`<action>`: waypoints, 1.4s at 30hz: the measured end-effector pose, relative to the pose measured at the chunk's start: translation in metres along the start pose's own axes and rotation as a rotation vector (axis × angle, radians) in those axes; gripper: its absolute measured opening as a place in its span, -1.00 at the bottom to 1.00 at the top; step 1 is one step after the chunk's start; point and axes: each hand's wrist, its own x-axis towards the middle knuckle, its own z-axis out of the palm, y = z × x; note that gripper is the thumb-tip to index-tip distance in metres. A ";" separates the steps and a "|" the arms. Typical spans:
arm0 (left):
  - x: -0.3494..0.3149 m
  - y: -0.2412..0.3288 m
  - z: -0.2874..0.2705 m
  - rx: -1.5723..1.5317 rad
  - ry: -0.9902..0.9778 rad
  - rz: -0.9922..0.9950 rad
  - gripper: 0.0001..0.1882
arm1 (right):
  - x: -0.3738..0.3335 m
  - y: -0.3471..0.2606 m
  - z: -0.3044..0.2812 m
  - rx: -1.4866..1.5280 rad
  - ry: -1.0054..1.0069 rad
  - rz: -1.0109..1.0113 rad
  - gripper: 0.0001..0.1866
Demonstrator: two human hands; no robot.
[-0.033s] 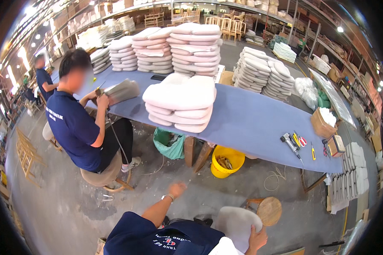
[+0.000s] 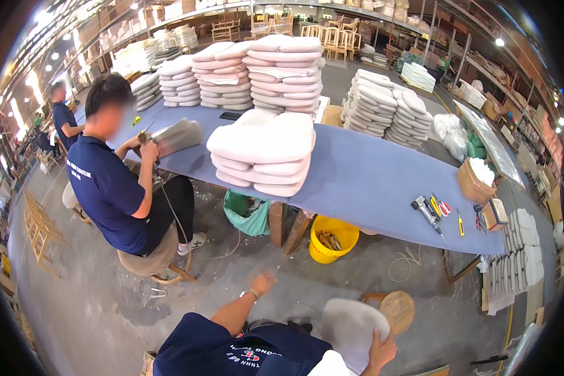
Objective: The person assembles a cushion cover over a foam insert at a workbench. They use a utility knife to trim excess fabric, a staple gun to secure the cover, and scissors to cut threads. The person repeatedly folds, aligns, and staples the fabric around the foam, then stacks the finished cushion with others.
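Note:
In my right hand is a pale grey seat cushion, gripped at its right edge with my fingers on its upper face. The cushion hangs at my right side, close to a round wooden stool. My left hand, with a band at the wrist, hangs over the floor in front of me, short of the table. It is smeared by motion, and no object shows in it. Several pale cushions stand in a stack on the table, beyond both hands.
A seated co-worker holds a grey cushion and a tool at the table. Below the table are a yellow bucket and a green bag. A power tool, pliers and a cutter lie at its right end.
The cushion in my right hand has shifted slightly to the right. My left hand has moved only a little. The table and stacks sit slightly further left in the view.

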 end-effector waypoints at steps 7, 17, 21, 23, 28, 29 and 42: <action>-0.001 0.105 0.091 -0.062 -0.458 -0.020 -0.41 | 0.157 -0.054 -0.079 0.447 0.316 -0.008 -0.54; 0.107 0.369 -0.096 -0.769 -0.091 0.435 -0.35 | 0.348 -0.235 -0.037 0.520 0.291 -0.339 -0.43; 0.161 0.466 -0.162 -0.458 0.272 0.911 -0.25 | 0.412 -0.305 -0.010 0.471 0.175 -0.384 -0.48; 0.180 0.503 -0.173 -0.561 0.227 0.916 -0.23 | 0.447 -0.329 -0.016 0.497 0.145 -0.382 -0.51; 0.237 0.532 -0.202 -0.596 0.220 0.905 -0.20 | 0.511 -0.365 0.000 0.586 0.062 -0.441 -0.53; 0.249 0.536 -0.204 -0.582 0.202 0.874 -0.21 | 0.520 -0.373 -0.001 0.498 0.016 -0.443 -0.52; 0.342 0.578 -0.223 -0.645 0.158 0.627 -0.38 | 0.686 -0.421 0.028 0.736 -0.684 -0.802 -0.44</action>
